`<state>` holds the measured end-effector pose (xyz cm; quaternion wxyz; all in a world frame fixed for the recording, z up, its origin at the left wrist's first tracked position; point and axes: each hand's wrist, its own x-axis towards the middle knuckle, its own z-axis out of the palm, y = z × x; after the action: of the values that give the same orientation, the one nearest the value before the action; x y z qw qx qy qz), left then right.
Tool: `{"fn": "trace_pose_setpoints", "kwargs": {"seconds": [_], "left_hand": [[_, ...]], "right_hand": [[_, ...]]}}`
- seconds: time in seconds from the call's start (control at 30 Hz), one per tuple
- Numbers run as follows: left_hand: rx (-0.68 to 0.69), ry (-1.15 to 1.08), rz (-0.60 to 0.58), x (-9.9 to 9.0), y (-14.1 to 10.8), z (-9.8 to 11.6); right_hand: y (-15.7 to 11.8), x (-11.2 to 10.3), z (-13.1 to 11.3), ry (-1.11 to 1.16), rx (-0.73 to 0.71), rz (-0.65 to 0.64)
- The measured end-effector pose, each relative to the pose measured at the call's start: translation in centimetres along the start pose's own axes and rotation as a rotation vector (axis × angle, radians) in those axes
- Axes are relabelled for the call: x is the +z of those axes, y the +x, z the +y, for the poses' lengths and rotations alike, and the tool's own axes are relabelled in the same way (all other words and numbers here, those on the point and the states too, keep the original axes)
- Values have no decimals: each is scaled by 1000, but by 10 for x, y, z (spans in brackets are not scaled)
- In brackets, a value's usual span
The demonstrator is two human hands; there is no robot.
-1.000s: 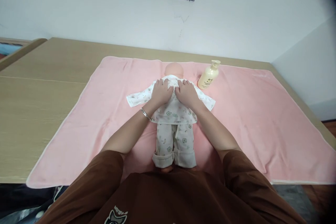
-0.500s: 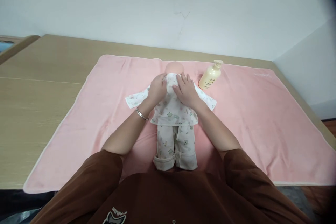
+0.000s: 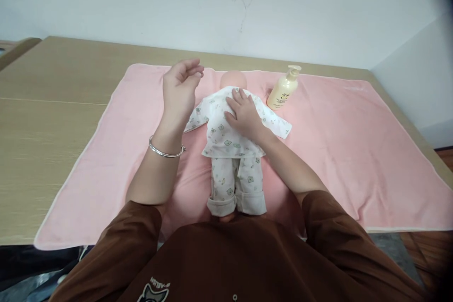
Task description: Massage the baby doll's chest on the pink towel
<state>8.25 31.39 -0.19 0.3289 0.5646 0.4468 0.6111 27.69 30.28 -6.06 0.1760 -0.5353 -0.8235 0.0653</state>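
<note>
A bald baby doll lies stretched out on a pink blanket, its head toward the wall and no face showing. It wears a white printed shirt with spread sleeves and matching trousers with cuffs turned up. My right hand rests flat on the upper part of the shirt, fingers spread. Lifted above the doll's sleeve at left is my left hand, empty, with loosely bent fingers and a silver bangle on its wrist.
A cream pump bottle stands on the blanket to the right of the doll's head. The pink blanket covers much of a wooden table. A white wall rises behind the table.
My left hand has let go of the shirt's collar area and risen up and left. My right hand remains on the shirt, slightly lower on it. The view has tilted down a little.
</note>
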Motion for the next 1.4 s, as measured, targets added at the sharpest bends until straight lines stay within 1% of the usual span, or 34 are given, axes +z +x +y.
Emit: {"fn": "trace_pose_setpoints", "kwargs": {"seconds": [0.07,0.1,0.23,0.27,0.3,0.4,0.47,0.57,0.6,0.63,0.67,0.7,0.77,0.83,0.9,0.97,1.0,1.1,1.2,1.23,1.3,1.4], "left_hand": [[-17,17,3,-2,-2,7],[-22,17,6,-2,-3,10],[-3,-27,17,-1,-6,18],[6,-37,19,0,-7,18],[17,-45,20,2,-8,18],[51,-61,11,7,-9,15],[74,-65,-7,10,-10,12],[80,-52,-28,12,-11,9],[71,-46,-28,13,-11,9],[56,-44,-25,13,-12,9],[36,-52,-23,13,-13,9],[14,-74,-20,15,-14,9],[-48,-165,-44,22,-14,9],[-146,-282,-148,35,-10,8],[-276,-406,-312,56,-1,6],[-418,-538,-454,84,12,3],[-487,-610,-495,100,19,3],[-619,-682,-508,146,40,2],[-743,-737,-471,182,55,4],[-787,-777,-447,190,59,5],[-858,-853,-394,200,63,4],[-902,-893,-333,199,64,2]], "right_hand": [[0,-1,1,14,-5,-38],[0,-2,1,25,-11,-36],[2,-7,4,41,-6,45],[2,-7,4,28,5,44],[2,-6,3,7,10,23],[-3,-4,-4,-71,-14,-109],[-9,-8,-9,-108,-41,-200],[-18,-31,-12,-105,-78,-353],[-20,-42,-10,-91,-92,-386],[-23,-54,-7,-74,-102,-389],[-24,-66,-1,-53,-103,-359],[-25,-78,6,-29,-94,-300],[-25,-98,26,23,-40,-126],[-22,-110,51,66,40,53],[-17,-113,77,71,126,191],[-9,-108,101,49,203,265],[-5,-103,109,37,232,281],[5,-87,124,-2,266,281],[9,-77,122,-82,276,267],[9,-75,120,-116,281,272],[9,-75,116,-170,298,290],[9,-76,113,-207,338,289]]}}
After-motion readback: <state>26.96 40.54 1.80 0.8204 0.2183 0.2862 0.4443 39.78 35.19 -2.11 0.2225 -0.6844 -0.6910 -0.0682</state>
